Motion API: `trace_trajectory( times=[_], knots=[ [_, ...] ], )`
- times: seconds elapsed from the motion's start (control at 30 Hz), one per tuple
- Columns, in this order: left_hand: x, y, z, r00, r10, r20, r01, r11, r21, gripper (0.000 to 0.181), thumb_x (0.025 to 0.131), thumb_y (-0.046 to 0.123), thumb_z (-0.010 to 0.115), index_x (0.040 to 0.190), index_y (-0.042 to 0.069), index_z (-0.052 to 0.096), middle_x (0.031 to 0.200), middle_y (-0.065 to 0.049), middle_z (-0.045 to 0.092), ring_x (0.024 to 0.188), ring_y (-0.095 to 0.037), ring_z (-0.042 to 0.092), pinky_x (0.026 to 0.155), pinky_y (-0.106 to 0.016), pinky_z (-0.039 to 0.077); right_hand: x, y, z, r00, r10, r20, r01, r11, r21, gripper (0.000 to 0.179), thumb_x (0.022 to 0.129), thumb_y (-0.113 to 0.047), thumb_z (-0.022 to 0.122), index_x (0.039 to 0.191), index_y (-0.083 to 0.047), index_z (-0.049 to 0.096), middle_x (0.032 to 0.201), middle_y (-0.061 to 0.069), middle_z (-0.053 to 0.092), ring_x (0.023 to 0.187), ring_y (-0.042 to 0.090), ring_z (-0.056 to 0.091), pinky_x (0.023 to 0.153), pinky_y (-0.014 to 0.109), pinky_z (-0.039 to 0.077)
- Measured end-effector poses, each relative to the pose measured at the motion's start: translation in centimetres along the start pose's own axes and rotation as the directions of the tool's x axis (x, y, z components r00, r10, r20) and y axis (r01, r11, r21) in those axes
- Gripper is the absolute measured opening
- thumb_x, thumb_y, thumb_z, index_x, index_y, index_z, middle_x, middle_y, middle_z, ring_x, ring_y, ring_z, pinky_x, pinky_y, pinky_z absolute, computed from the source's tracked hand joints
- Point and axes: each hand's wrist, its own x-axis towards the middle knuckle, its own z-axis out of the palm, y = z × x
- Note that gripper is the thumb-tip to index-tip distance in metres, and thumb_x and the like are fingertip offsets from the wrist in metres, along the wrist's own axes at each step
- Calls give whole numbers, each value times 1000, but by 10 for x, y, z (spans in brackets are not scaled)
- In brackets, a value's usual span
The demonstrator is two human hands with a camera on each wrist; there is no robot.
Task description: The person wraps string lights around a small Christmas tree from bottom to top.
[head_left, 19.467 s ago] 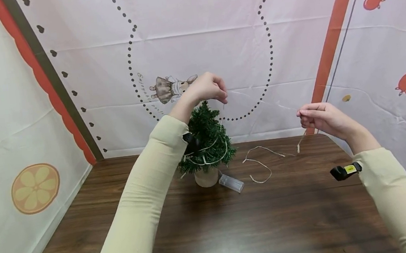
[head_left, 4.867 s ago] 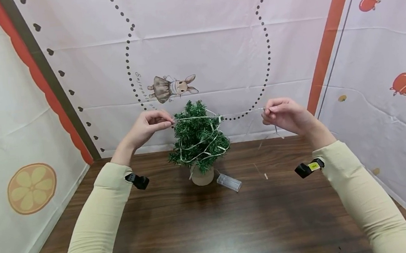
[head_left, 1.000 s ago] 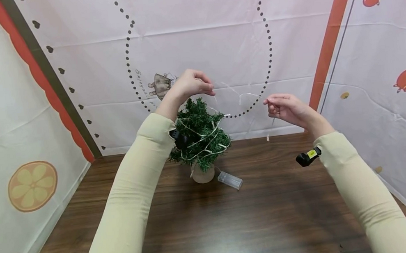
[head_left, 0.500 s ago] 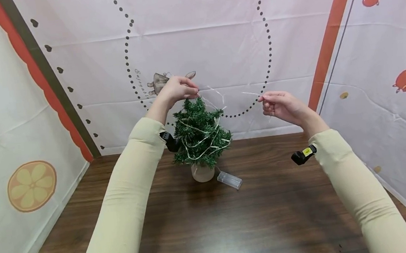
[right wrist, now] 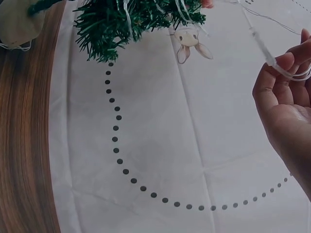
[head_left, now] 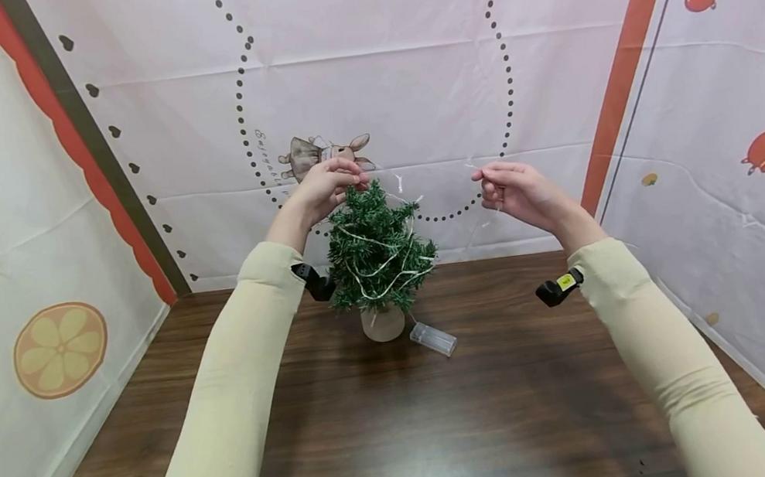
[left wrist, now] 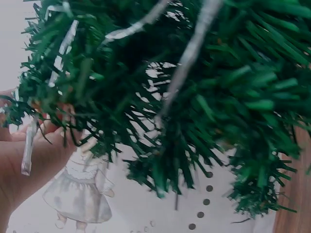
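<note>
A small green Christmas tree (head_left: 380,250) in a pale pot (head_left: 383,325) stands on the table, a string of lights (head_left: 383,296) with clear wire wound round it. My left hand (head_left: 331,188) is at the treetop, fingertips pinched together on the wire; in the left wrist view, branches partly cover that hand (left wrist: 34,155). To the right of the tree, my right hand (head_left: 520,189) is raised in the air, pinching the loose part of the same string between thumb and forefinger. In the right wrist view, wire loops (right wrist: 291,75) across those fingers.
A clear battery box (head_left: 434,339) lies on the brown wooden table (head_left: 403,438), right of the pot and joined by a thin wire. A printed white cloth (head_left: 374,22) hangs behind, with more cloth on both sides.
Over the last second my left hand has moved left and down from above the treetop to beside it. My right hand has drifted slightly left and up. Earlier, more string lay on the table.
</note>
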Motion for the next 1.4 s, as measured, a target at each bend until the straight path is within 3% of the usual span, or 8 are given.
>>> trace_trajectory(
  times=[0.23, 0.4, 0.57, 0.77, 0.9, 1.17, 1.23, 1.4],
  knots=[
    [1, -7, -4, 998, 57, 30, -52, 991, -121, 20, 93, -3, 55, 111, -6, 62, 94, -7, 64, 71, -15, 59, 50, -19, 30, 6, 1, 7, 1000, -15, 20, 14, 999, 47, 24, 100, -7, 43, 100, -1, 66, 73, 2, 53, 65, 16, 35, 66, 26, 35],
    [0, -11, -5, 992, 119, 39, -110, 978, -176, 14, 90, -5, 58, 91, 2, 70, 100, -8, 65, 75, -18, 61, 55, -17, 41, 11, 1, 12, 999, -28, 18, 27, 998, 48, 22, 100, -8, 44, 100, -1, 66, 73, 2, 53, 64, 15, 37, 66, 26, 36],
    [-3, -16, -7, 984, 172, 37, -158, 958, -241, 11, 92, -4, 54, 92, 2, 63, 88, -8, 66, 79, -20, 63, 65, -20, 48, 16, 3, 18, 999, -38, 23, 36, 998, 55, 20, 99, -8, 48, 99, -1, 66, 72, 2, 52, 63, 15, 37, 64, 26, 33],
    [-9, -25, -14, 957, 286, 43, -265, 928, -263, 16, 94, -6, 49, 95, 5, 61, 90, -8, 65, 86, -20, 64, 78, -23, 51, 22, 7, 27, 999, -36, 19, 35, 998, 49, 20, 98, -6, 47, 98, -1, 67, 71, 2, 53, 63, 14, 40, 64, 26, 36],
    [-13, -28, -17, 935, 353, 44, -333, 911, -242, 19, 93, -8, 51, 91, 7, 63, 88, -6, 65, 84, -17, 63, 78, -24, 52, 26, 9, 36, 1000, -23, 13, 22, 999, 37, 16, 97, -9, 52, 97, -2, 67, 72, 1, 53, 63, 13, 41, 65, 26, 38],
    [-26, -30, -23, 874, 470, 123, -438, 872, -217, 21, 92, -12, 48, 90, 5, 60, 90, -6, 64, 88, -17, 62, 86, -29, 51, 33, 12, 53, 999, 10, 41, -9, 1000, -7, 14, 95, -13, 57, 98, -3, 66, 72, 1, 53, 63, 13, 41, 66, 25, 40],
    [-29, -33, -28, 870, 476, 126, -446, 870, -209, 22, 91, -14, 48, 91, 4, 60, 92, -6, 64, 90, -18, 62, 87, -29, 51, 33, 14, 56, 998, 23, 57, -22, 1000, -12, 14, 94, -13, 58, 98, -3, 67, 72, 1, 54, 64, 13, 43, 66, 25, 42],
    [-35, -44, -38, 879, 460, 125, -434, 881, -189, 22, 90, -15, 50, 91, 4, 62, 91, -6, 64, 89, -17, 62, 85, -26, 51, 32, 21, 60, 995, 42, 90, -41, 999, -13, 13, 94, -11, 58, 97, -5, 69, 74, 1, 56, 67, 11, 48, 67, 24, 44]
  ],
)
